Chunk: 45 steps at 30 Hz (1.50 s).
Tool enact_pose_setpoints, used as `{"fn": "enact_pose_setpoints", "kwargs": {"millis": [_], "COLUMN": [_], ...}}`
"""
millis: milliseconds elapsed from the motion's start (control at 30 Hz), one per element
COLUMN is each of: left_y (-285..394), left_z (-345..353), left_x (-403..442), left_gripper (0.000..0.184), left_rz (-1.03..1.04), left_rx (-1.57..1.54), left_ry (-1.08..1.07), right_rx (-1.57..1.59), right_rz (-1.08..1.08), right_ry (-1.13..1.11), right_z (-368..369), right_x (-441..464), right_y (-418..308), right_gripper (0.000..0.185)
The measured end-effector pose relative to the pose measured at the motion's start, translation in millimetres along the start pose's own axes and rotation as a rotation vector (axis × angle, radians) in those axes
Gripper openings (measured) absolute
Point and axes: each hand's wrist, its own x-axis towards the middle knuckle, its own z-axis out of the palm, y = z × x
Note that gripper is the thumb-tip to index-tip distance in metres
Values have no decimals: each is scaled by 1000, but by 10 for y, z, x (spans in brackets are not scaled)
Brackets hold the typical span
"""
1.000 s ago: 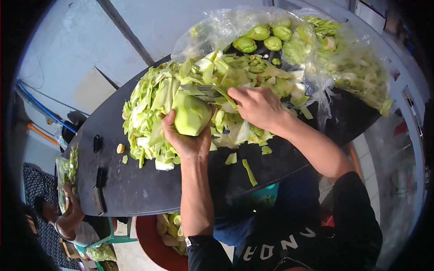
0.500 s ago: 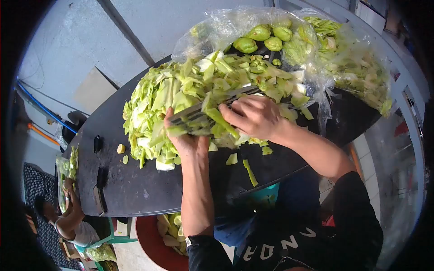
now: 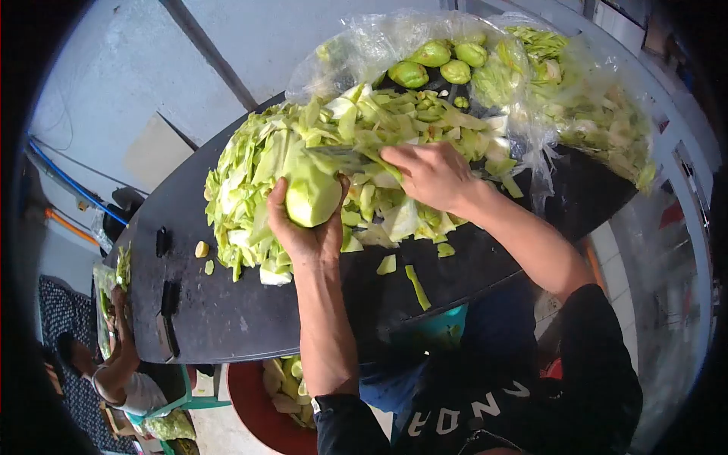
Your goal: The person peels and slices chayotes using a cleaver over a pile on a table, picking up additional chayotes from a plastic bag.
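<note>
My left hand point(image 3: 303, 236) is closed around a partly peeled chayote point(image 3: 315, 201), its thumb on one side and fingers on the other. The chayote's pale, faceted flesh faces up. In my right hand point(image 3: 434, 176) is a knife, its blade point(image 3: 337, 152) lying across just above the chayote. A strip of green peel hangs by the right fingers; most of the knife's handle is hidden in the grip. Behind and under both hands spreads a big heap of chayote peels point(image 3: 246, 171) on the dark table point(image 3: 235, 318).
Several whole chayotes point(image 3: 431, 53) lie at the back beside clear plastic bags point(image 3: 599, 114) of peels. A dark-handled knife point(image 3: 167, 322) rests at the table's left. Below the edge stands a red basin point(image 3: 246, 406) of peeled pieces. Another person point(image 3: 125, 371) works at lower left.
The knife blade has lifted off the chayote and swung away, uncovering its peeled surface. My right hand has moved slightly; my left hand still holds the chayote.
</note>
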Motion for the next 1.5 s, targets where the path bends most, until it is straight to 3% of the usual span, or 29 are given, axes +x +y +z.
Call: {"fn": "enact_pose_setpoints", "kwargs": {"millis": [267, 333, 400, 500, 533, 600, 700, 733, 800, 833, 967, 1067, 1133, 1300, 1400, 1500], "left_y": [-28, -34, -47, -83, -73, -42, -75, -76, -57, -72, -109, -91, -47, -42, -78, -57], "left_z": [-23, -42, -19, 19, 27, -130, -44, -78, -129, -52, -114, 1, 25, -33, -67, -53], "left_x": [-32, -10, -7, 63, 68, 103, 92, 96, 81, 25, 52, -17, 4, -13, -17, 16], "left_gripper": [50, 51, 52, 45, 44, 39, 41, 41, 44, 45, 45, 44, 45, 45, 42, 41], "left_rz": [-26, -79, -70, -70, -55, -144, -74, -74, -108, -76, -92, 15, -76, -111, -105, -185], "left_rx": [23, -9, -73, -259, -299, -320, -227, -227, -166, -120, -149, -37, -140, -121, -176, -183], "left_ry": [-76, -180, -198, -3, 111, 48, 111, 112, -155, -44, -41, 30, 63, -111, -108, -174], "right_rx": [37, -13, -46, -22, -43, -61, -89, -90, -95, -70, -136, -109, -124, -50, 24, -104], "right_rz": [-98, 258, 239, 258, 210, 162, -209, -209, -322, -384, -426, -341, -279, -267, -255, 32], "right_ry": [-14, -186, -192, -188, -143, -92, 140, 139, 158, 165, 165, 186, 174, 150, 126, -41], "right_z": [-76, 10, -20, -67, -61, -46, -97, -123, -143, -120, -116, -99, -64, -138, -141, -30], "right_x": [-1, 40, 29, -30, -45, -39, -17, -7, 5, -8, -6, -1, -22, -16, 16, -5], "right_y": [-61, 33, 110, 51, 32, -13, -136, -186, -253, -231, -251, -231, -148, -130, -128, -5], "right_gripper": [26, 32, 30, 31, 29, 27, 27, 27, 28, 35, 36, 26, 27, 29, 29, 29]}}
